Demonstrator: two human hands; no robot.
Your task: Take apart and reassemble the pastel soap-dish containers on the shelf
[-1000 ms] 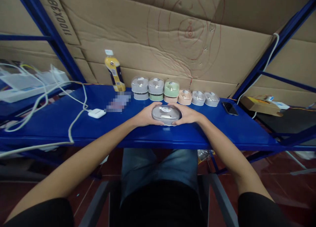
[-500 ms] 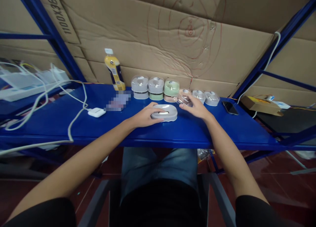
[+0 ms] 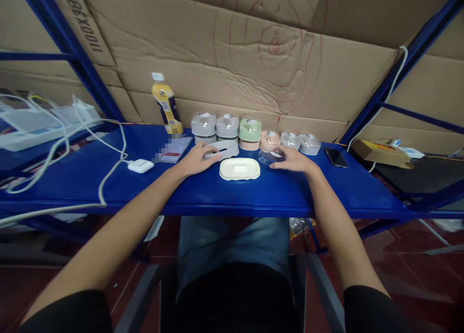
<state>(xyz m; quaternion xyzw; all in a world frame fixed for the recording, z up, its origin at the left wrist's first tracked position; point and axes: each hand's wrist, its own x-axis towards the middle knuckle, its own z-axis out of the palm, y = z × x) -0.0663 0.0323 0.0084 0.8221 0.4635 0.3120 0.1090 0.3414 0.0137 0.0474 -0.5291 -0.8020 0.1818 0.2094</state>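
My denim-clad legs (image 3: 203, 246) nearest, between grey chair armrests (image 3: 139, 294), below the front edge of the blue bench (image 3: 290, 193). Cream oval base (image 3: 232, 173) sits flat on the bench, centred in front of me, between my hands, touched by neither. Left grip (image 3: 199, 160): thumb and fingers clamped on the left end of a grey slotted cover (image 3: 230, 149), which is tilted, just beyond the base and to its left; can't tell if it touches the bench. Right grip (image 3: 295, 160): closed around the right end of a clear plastic lid (image 3: 266, 156), a bit blurred, beyond and right of the base.

White earbud case (image 3: 140, 166) on the left, beside a white cable (image 3: 103, 193). Behind the case, a tablet or phone (image 3: 174, 152), partly pixelated. Dark smartphone (image 3: 337, 157) lies far right.

Back row, left to right: two grey boxes (image 3: 203, 124) and a green box (image 3: 250, 129), each on top of another box; then single ones, a peach box (image 3: 270, 139) and two small pale grey boxes (image 3: 309, 143). Yellow drink bottle (image 3: 166, 103) upright, left of the row. Cardboard sheet (image 3: 181, 43) behind everything, red rings drawn on it.
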